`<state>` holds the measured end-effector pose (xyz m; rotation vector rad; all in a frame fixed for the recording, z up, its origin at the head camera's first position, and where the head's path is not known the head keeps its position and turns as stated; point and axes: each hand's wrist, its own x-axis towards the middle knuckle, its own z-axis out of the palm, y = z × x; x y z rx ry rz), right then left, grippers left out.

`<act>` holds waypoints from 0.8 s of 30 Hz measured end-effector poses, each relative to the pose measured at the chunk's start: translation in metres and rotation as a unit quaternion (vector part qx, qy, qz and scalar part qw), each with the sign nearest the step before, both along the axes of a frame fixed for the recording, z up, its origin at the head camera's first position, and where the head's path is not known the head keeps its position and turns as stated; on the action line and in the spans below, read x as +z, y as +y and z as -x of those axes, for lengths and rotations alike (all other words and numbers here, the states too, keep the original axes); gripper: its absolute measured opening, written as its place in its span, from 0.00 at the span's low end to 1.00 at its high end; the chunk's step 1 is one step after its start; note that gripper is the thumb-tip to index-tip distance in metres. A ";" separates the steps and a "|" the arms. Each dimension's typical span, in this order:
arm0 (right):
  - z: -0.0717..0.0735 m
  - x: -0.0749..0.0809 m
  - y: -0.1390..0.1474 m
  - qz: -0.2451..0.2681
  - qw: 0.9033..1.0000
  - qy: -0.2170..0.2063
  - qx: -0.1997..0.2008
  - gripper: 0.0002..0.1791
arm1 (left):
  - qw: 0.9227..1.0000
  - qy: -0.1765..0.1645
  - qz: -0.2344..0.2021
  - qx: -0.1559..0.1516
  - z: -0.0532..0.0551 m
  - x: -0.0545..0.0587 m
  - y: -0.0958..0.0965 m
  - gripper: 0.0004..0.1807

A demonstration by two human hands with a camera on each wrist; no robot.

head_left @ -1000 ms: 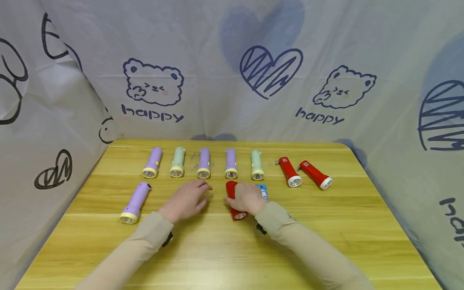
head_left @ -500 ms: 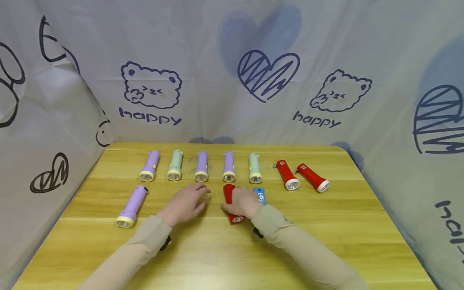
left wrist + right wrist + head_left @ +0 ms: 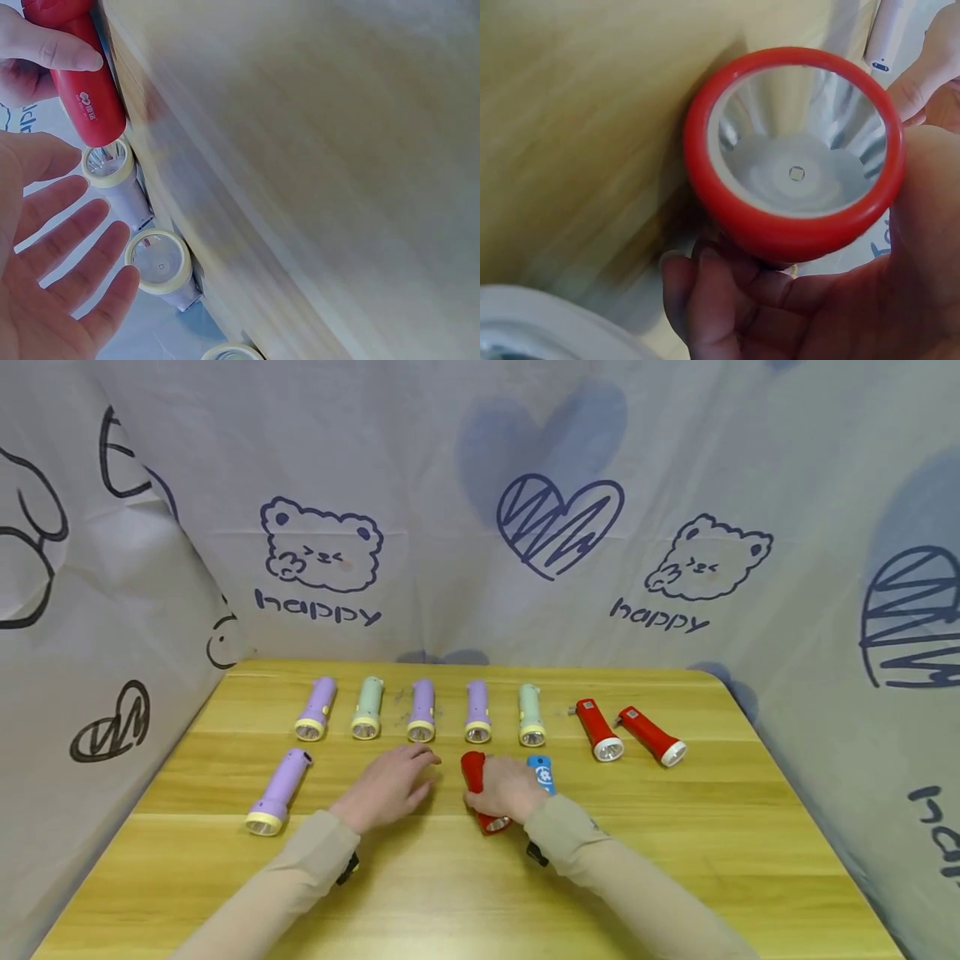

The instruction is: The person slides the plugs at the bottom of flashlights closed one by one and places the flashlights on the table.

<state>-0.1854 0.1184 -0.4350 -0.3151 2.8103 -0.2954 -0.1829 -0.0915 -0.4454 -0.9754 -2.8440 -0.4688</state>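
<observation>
My right hand [image 3: 510,787] grips a red flashlight [image 3: 472,768] by its body, lens end toward me. In the right wrist view its red-rimmed lens [image 3: 795,169] fills the middle, with my fingers [image 3: 712,300] curled beneath it. To the left, my left hand [image 3: 386,787] hovers over the table, holding nothing; its fingers [image 3: 75,255] are spread and relaxed in the left wrist view. A blue flashlight [image 3: 542,770] lies just right of my right hand, partly hidden by it. Left of my left hand lies a purple flashlight [image 3: 281,785].
Along the back of the wooden table [image 3: 675,877] runs a row of purple flashlights [image 3: 423,703] and green flashlights [image 3: 368,702]. Two red flashlights with white rims [image 3: 596,724] lie at the back right. Drawn-on white cloth [image 3: 442,568] encloses the back and sides.
The head view has tilted slightly, so the table things sit a little lower in it. Both hands and the gripped red flashlight keep nearly the same place.
</observation>
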 end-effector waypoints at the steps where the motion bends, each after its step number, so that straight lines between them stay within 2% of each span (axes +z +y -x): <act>1: -0.001 0.000 0.000 0.003 1.000 -0.001 0.000 0.21 | 1.000 -0.001 0.000 0.000 0.000 0.000 0.000 0.19; 9: -0.004 -0.001 0.004 0.023 1.000 -0.003 0.007 0.18 | 1.000 0.007 -0.010 0.001 0.000 -0.001 -0.001 0.19; 13: -0.006 -0.001 0.006 0.057 0.998 -0.021 0.002 0.17 | 1.000 0.012 -0.014 0.004 0.002 0.000 -0.003 0.20; 18: -0.008 0.002 0.009 0.105 0.993 -0.055 -0.005 0.18 | 0.999 -0.008 -0.030 0.025 0.006 0.005 -0.005 0.20; 24: -0.012 0.012 0.013 0.180 0.978 -0.105 -0.008 0.18 | 0.995 -0.045 -0.066 0.058 0.008 0.012 -0.010 0.21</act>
